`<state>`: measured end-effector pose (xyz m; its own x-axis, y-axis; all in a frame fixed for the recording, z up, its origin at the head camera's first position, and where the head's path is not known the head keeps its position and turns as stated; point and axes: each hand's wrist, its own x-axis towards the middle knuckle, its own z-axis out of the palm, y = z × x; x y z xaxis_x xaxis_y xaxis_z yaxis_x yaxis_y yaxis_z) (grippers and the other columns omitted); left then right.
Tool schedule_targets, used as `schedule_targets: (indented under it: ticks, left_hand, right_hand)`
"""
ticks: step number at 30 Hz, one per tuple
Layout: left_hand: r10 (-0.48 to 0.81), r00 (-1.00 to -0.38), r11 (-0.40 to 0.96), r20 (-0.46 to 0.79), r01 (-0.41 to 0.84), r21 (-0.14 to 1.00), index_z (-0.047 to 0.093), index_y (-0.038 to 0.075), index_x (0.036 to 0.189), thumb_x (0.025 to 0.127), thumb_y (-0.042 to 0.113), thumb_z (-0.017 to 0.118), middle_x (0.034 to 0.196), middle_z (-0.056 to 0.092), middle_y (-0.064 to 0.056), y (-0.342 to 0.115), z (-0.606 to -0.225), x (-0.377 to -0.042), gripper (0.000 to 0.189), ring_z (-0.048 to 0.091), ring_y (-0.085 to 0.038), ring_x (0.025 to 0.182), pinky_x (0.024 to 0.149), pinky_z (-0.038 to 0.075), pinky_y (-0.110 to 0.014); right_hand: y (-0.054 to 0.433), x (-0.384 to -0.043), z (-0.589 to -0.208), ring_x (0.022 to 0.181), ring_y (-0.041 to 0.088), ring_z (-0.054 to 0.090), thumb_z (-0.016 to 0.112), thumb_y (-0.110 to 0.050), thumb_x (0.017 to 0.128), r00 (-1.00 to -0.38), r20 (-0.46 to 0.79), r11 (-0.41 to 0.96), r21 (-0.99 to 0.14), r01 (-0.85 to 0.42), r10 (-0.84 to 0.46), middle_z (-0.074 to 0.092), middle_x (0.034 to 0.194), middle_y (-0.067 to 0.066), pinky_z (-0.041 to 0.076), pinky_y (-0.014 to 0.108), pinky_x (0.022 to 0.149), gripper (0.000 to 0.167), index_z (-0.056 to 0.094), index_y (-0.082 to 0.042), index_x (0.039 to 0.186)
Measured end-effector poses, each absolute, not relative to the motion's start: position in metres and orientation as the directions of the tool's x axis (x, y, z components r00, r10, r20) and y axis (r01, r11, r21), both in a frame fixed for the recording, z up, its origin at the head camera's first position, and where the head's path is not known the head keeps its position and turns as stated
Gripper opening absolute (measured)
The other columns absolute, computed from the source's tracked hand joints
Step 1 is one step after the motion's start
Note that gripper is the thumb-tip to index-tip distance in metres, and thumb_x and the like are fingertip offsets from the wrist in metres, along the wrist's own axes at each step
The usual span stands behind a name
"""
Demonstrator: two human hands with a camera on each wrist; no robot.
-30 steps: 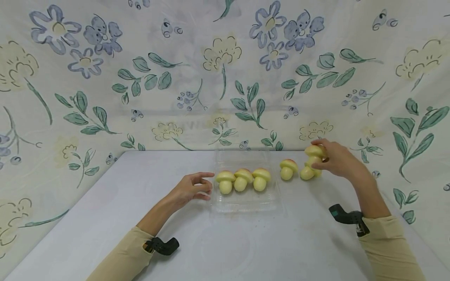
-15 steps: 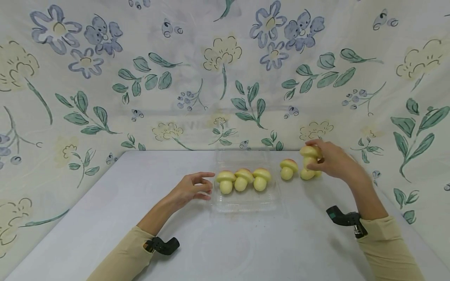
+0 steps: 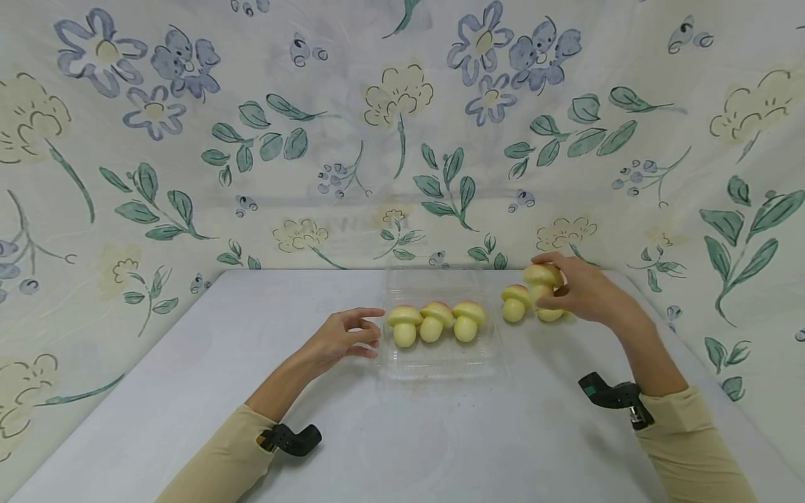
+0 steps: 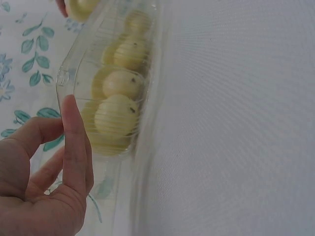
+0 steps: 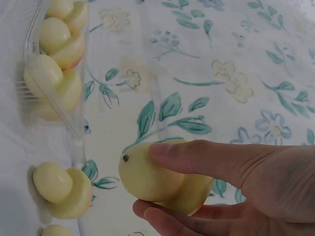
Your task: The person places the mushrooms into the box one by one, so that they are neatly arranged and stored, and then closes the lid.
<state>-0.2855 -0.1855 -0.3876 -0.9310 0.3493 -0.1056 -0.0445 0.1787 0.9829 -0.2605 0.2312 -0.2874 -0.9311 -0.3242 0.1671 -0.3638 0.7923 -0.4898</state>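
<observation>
our right hand [image 3: 591, 290] pinches a mushroom [image 3: 542, 275] | looks light, smooth, maybe slippery | we'd best hold its fat stem [image 5: 145, 179] | our left hand [image 3: 337, 341], loose, is at the box's [image 3: 434, 369] edge

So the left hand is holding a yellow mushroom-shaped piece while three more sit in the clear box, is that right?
Not quite: the head view shows the right hand holding the yellow mushroom-shaped piece. Three more pieces do sit in the clear box.
</observation>
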Motion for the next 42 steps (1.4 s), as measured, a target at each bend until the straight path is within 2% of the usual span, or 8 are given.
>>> schedule_targets:
  ticks: [11,24,42]
  left_hand:
    - [0.346,-0.931,0.182,-0.114,-0.053,0.982,0.049,0.003,0.141,0.093,0.003,0.063,0.098,0.059,-0.006,-0.185,-0.387,-0.285,0.050,0.063,-0.016,0.087,0.076,0.062,-0.030]
    - [0.341,-0.933,0.194,-0.115,-0.049,0.980,0.048,0.003,0.142,0.093,0.003,0.063,0.098,0.058,-0.006,-0.184,-0.384,-0.284,0.051,0.063,-0.016,0.087,0.076,0.062,-0.030]
    - [0.342,-0.931,0.201,-0.123,-0.055,0.978,0.046,0.002,0.144,0.094,0.005,0.063,0.099,0.058,-0.007,-0.185,-0.385,-0.285,0.053,0.064,-0.017,0.087,0.076,0.062,-0.030]
  right_hand:
    - [0.221,-0.262,-0.292,0.096,0.028,0.063,0.075,-0.009,0.085,-0.908,0.173,0.755,-0.510,-0.413,-0.381,0.057,0.122,0.020,0.060,0.036,0.079,0.064,0.044,-0.001,0.141]
    - [0.207,-0.260,-0.297,0.092,0.025,0.064,0.076,-0.011,0.085,-0.905,0.140,0.755,-0.508,-0.415,-0.403,0.057,0.124,0.020,0.059,0.033,0.075,0.064,0.045,-0.003,0.140]
    - [0.195,-0.261,-0.304,0.098,0.026,0.064,0.075,-0.010,0.085,-0.883,0.122,0.713,-0.545,-0.441,-0.453,0.056,0.126,0.018,0.060,0.034,0.081,0.064,0.044,-0.003,0.140]
